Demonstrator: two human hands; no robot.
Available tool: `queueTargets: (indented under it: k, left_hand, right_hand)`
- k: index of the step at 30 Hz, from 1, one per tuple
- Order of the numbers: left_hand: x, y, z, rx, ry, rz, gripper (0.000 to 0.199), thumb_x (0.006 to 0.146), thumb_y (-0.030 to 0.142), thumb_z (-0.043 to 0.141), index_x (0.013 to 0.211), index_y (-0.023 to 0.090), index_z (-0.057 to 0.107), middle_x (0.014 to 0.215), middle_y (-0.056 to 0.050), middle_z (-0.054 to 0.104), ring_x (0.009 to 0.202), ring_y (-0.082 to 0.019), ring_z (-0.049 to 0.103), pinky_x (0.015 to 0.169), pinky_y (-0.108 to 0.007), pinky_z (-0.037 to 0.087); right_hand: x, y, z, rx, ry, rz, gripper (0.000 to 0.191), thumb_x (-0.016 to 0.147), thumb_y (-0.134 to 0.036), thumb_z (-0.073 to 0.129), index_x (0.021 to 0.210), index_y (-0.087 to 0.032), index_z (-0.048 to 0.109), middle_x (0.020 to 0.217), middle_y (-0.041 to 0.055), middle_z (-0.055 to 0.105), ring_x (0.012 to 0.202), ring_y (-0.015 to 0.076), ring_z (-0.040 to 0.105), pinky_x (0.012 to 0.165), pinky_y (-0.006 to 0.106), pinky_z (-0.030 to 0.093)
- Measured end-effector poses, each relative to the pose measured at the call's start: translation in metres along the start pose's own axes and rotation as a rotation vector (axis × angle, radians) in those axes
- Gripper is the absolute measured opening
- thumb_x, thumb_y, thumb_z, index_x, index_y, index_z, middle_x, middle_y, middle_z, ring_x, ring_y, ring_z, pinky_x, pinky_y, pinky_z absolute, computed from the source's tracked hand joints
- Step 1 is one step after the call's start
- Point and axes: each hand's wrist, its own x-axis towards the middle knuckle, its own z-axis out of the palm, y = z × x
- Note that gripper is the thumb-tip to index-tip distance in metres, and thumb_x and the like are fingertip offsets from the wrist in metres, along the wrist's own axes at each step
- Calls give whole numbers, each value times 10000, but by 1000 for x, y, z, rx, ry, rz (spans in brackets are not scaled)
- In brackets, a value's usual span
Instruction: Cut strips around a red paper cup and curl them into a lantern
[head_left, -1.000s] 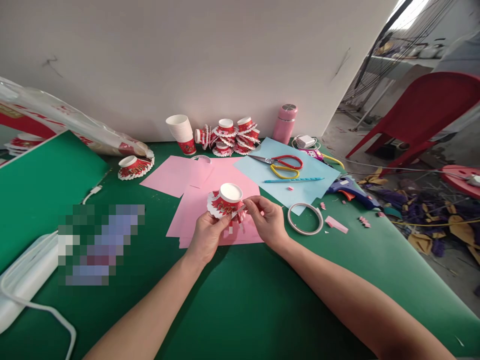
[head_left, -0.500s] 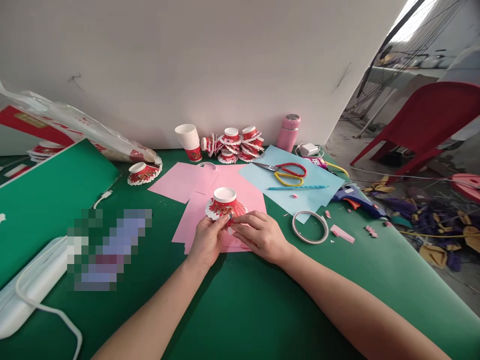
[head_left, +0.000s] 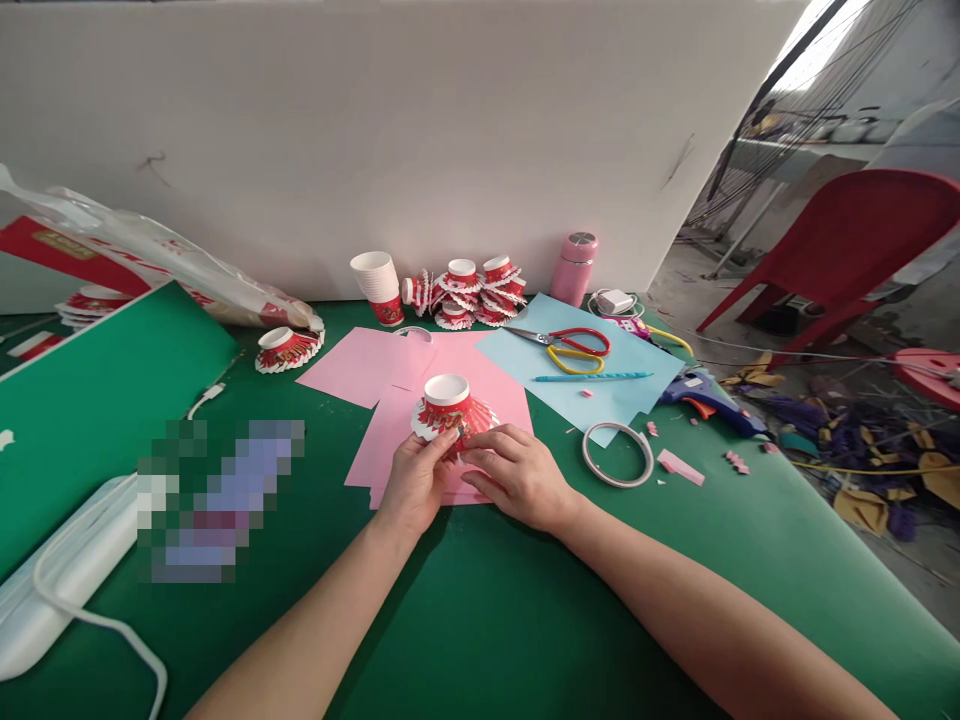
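Note:
A red and white paper cup [head_left: 448, 392], its wall cut into strips that fan outward, stands bottom up over pink paper [head_left: 390, 445]. My left hand [head_left: 421, 475] grips the near strips between thumb and fingers. Opposite it, my right hand [head_left: 514, 470] is closed with its fingertips on the strips at the right front. My fingers hide part of the near edge. Beyond the hands are several similar cut cups [head_left: 463, 290] in a pile, and another cut cup [head_left: 286, 350] sits to the left.
Scissors [head_left: 574, 345] and a blue pen [head_left: 592, 377] lie on light blue paper [head_left: 517, 350]. A tape roll [head_left: 587, 460], pink scraps [head_left: 681, 467] and a glue gun [head_left: 712, 402] are at right. Stacked cups [head_left: 377, 285] and a pink flask [head_left: 576, 270] stand by the wall.
Both hands stay at the cup. The right fingers have shifted slightly on the strips, and the view has moved a little.

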Motion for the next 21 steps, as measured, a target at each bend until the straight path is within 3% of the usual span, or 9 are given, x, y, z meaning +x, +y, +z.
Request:
queueTargets:
  k: [4,8,15,21]
  left_hand:
    - [0,-1,0,14,-12,8,232,508,188,809,708,145,698,719,-21,698,695,-129,604,669,-256,438]
    - [1,-4,-1,17,-6,12,227,506,207,816,695,145,707,712,-26,696,679,-123,594,659,-260,433]
    - [0,-9,-3,8,-11,18,192,521,201,814,664,136,704,671,-20,671,619,-90,546,586,-223,405]
    - [-2,-8,0,-6,-11,13,173,519,178,810,645,134,701,691,-25,674,632,-96,555,591,-222,418]
  right_hand:
    - [-1,-3,3,166,75,174,139,880,-260,519,963,-182,600,931,87,660,823,171,627,698,296,536]
    - [-1,-6,8,333,146,366,110,859,-209,536,950,-178,590,877,61,629,699,125,621,623,250,528]
    - [-1,-8,10,363,223,463,96,816,-160,557,904,-164,597,822,43,612,633,105,577,570,226,493]
    - [0,-9,10,338,188,492,109,812,-153,535,882,-189,611,747,13,613,618,107,566,561,222,481]
